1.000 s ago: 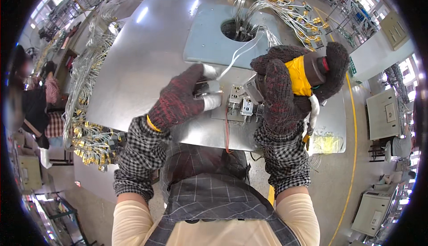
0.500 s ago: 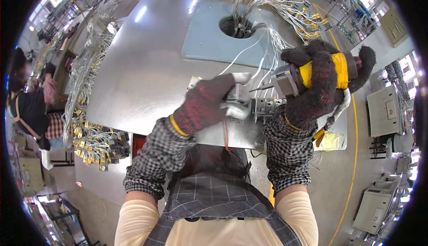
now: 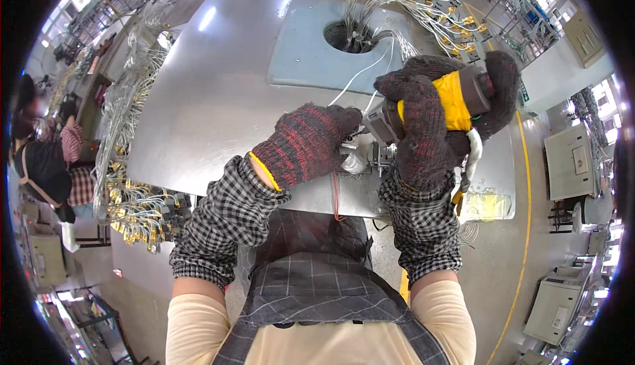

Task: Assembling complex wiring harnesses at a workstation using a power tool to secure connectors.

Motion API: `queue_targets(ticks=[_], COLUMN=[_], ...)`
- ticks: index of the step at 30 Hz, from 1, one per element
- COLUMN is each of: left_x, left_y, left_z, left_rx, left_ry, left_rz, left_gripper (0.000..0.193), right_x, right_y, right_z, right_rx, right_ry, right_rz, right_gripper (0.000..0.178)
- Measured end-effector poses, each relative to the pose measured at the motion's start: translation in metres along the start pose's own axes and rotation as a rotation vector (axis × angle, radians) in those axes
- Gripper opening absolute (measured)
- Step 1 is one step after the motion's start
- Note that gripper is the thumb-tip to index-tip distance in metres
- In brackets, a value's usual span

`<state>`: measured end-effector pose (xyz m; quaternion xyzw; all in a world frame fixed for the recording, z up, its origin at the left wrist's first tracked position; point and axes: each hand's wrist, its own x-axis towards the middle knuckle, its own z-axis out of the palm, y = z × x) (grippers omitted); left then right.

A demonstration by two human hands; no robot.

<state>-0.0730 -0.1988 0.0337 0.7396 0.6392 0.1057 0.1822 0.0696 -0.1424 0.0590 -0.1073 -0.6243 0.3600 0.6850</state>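
My right hand [image 3: 423,117], in a dark knit glove, is wrapped round an electric screwdriver [image 3: 456,100] bound with yellow tape. The tool lies sideways, its front end pointing left toward my left hand [image 3: 307,143]. That hand, in a dark glove flecked with red, is closed on a small metal part [image 3: 350,144]; a white-covered thumb tip shows below it. The screwdriver's tip is hidden near the left fingertips. Just right of the part, a small metal fixture [image 3: 381,156] sits near the table's front edge. A white wire [image 3: 357,78] runs from the left fingers to the far bundle.
The steel table [image 3: 198,120] bears a blue-grey plate [image 3: 291,54] with a round hole [image 3: 347,37]. White wires with brass-coloured ends [image 3: 423,11] spread beyond it. More wire bundles [image 3: 132,213] hang at the left. A co-worker [image 3: 46,170] is at far left. Yellow tape [image 3: 486,206] covers the right corner.
My right hand has brought the screwdriver left, up to my left hand. The left hand has turned, its fingers now meeting the tool's front end, and the bit no longer shows.
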Motion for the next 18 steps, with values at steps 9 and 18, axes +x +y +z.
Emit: queue_targets(ticks=[9,18], left_x=[-0.009,-0.007], left_y=[-0.012,-0.014], left_z=[0.009,0.015], left_rx=[-0.079,-0.077], left_ry=[0.196,0.215], left_rz=[0.161,0.158], left_gripper=[0.049,0.053], right_x=[-0.004,-0.005], right_y=[0.009,-0.019], right_z=[-0.006,0.02], right_rx=[-0.082,-0.132], right_ry=[0.02,0.267], right_rz=[-0.062,0.061], right_gripper=[0.081,0.088])
